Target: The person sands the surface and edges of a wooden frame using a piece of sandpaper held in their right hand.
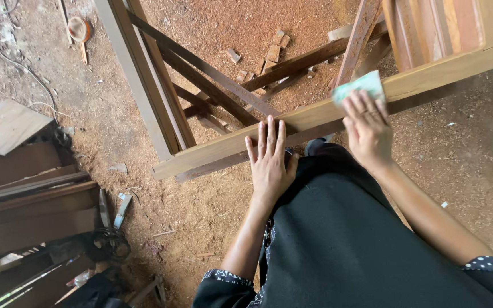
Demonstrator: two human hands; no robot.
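Note:
A long pale wooden beam [429, 73] runs from lower left to upper right as part of a wooden frame. My left hand [269, 162] lies flat against the beam's near side, fingers straight and together, holding nothing. My right hand [367, 128] presses a pale green sheet of sandpaper [360, 85] onto the top of the beam further right. My black-clothed lap [343, 239] fills the lower middle.
Dark slats [212, 74] and an upright frame post [138, 74] cross behind the beam. Small wood offcuts [272, 51] lie on the sawdust floor. Dark planks [24, 205] are stacked at left, with a flat board [7, 125], cables and a small round tin [78, 28].

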